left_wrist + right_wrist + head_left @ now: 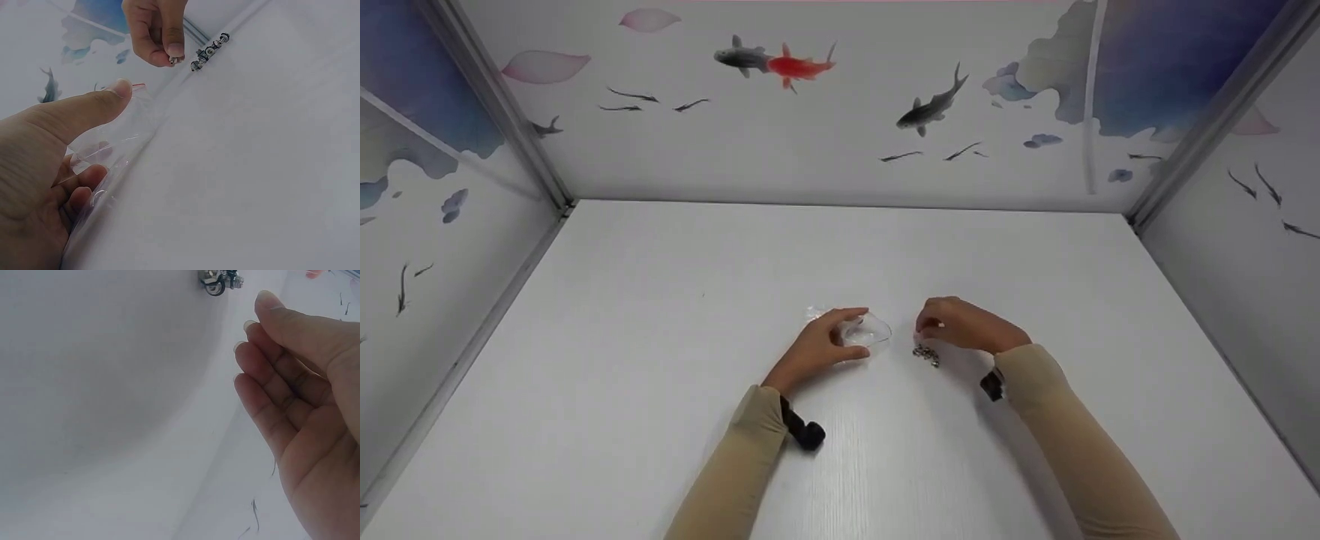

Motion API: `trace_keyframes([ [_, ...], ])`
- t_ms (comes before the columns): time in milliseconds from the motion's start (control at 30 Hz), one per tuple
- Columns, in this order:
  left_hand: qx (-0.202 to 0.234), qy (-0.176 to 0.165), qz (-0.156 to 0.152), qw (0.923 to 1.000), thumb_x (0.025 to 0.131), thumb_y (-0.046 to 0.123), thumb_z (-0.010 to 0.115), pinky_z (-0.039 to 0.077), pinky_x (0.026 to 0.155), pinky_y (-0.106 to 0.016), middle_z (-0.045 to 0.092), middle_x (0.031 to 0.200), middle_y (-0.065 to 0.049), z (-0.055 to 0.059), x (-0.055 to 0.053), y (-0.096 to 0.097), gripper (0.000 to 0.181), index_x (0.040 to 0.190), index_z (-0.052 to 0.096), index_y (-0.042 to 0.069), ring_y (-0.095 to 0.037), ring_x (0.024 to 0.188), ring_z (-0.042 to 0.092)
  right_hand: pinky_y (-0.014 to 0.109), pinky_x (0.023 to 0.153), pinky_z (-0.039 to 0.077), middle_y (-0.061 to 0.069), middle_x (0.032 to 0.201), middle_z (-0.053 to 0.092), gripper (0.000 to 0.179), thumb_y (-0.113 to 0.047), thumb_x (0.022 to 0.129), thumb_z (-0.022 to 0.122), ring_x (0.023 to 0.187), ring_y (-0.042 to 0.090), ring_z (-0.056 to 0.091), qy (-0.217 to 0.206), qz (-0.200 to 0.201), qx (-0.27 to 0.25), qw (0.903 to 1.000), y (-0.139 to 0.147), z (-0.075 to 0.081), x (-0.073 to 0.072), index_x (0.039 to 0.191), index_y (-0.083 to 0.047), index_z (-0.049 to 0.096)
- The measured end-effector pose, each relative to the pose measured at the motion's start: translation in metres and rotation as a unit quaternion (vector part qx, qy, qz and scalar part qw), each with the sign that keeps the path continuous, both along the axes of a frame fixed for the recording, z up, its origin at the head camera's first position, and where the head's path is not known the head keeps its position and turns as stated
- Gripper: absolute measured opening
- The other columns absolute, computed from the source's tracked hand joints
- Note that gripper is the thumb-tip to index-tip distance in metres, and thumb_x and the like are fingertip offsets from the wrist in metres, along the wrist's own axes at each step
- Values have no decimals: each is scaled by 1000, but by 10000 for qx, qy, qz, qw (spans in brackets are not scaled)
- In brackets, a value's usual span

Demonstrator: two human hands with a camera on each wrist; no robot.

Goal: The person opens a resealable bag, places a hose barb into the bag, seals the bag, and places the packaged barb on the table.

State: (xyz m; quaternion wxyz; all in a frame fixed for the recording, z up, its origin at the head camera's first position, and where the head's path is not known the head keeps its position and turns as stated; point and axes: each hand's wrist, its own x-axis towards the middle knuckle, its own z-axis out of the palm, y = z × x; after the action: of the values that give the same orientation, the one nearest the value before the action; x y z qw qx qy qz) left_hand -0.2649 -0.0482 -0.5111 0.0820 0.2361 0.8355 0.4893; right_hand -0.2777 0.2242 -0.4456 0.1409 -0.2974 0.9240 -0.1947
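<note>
Over the counter [660,285], left hand [817,343] grips clear bag [871,332]; right hand [966,324] pinches metal piece [176,60] beside metal parts [927,355]. Brace the bag steadily; pinch lightly, without squeezing.

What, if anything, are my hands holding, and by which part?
Left hand: clear plastic bag, thumb near its red-marked edge. Right hand: small metal piece, apparently pinched, exact part unclear.

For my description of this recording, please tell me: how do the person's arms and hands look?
The left sleeve and right sleeve are long, plain and tan. The left hand and right hand wear no gloves. A black device shows at the left wrist, and another black device at the right.
</note>
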Motion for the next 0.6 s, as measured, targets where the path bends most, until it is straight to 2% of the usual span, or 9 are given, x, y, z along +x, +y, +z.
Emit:
trace_keyframes([
  [133, 29, -40, -22, 10000, 81, 35, 77, 37, 72, -26, 58, 125, 2, 0, -1, 0, 66, 140, 50, 25, -11, 80, 44, 35, 82, 52, 5, 98, 66, 12, -7, 90, 66, 91, 18, 61, 228, 219, -155, 9994, -4, 3, -1, 101, -5, 72],
  [233, 28, 1, -7, 10000, 81, 34, 77, 37, 72, -26, 58, 122, 1, 0, -1, -1, 66, 140, 50, 25, -12, 80, 44, 35, 81, 52, 6, 98, 66, 13, -7, 90, 66, 90, 18, 62, 353, 338, -204, 9986, -9, 7, -1, 101, -4, 72],
  [400, 11, 64, 31, 10000, 80, 34, 78, 37, 74, -27, 60, 114, -1, 0, -1, -1, 66, 140, 51, 25, -13, 82, 45, 35, 81, 53, 6, 97, 66, 13, -7, 89, 67, 89, 19, 62, 482, 420, -237, 9977, -19, 12, -2, 101, -3, 72],
  [600, 98, -7, 17, 10000, 80, 35, 78, 38, 77, -29, 59, 123, 1, -2, 0, 0, 65, 139, 51, 27, -13, 88, 46, 36, 85, 52, 7, 99, 66, 14, -8, 90, 66, 92, 20, 62, 427, 345, -230, 9982, -31, 17, -1, 102, -5, 72],
])
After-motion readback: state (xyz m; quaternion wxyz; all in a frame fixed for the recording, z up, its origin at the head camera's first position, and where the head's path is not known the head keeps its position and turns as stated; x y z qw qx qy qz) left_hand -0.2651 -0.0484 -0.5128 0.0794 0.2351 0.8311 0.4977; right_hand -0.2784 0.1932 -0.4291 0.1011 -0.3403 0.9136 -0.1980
